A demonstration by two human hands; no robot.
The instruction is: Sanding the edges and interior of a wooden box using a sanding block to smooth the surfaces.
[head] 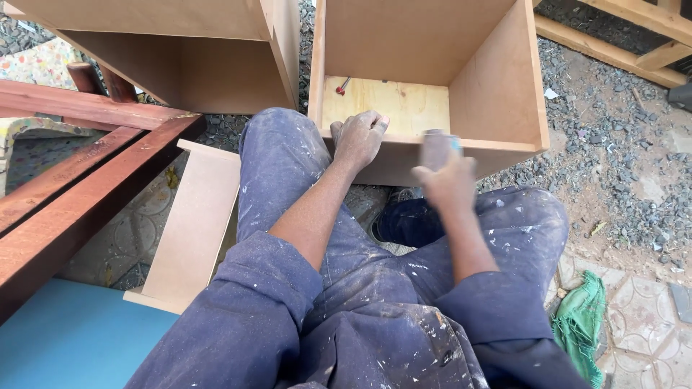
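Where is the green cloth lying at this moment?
In the head view, the green cloth lies crumpled on the patterned tiles at the lower right, just beside the person's right knee and below the gravel.

Dark blue work overalls, heavily dusted and flecked with white paint across thighs and lap. Sleeves pushed up above the elbows, bunched in thick folds; forearms bare. One dark shoe (395,220) shows between the knees.
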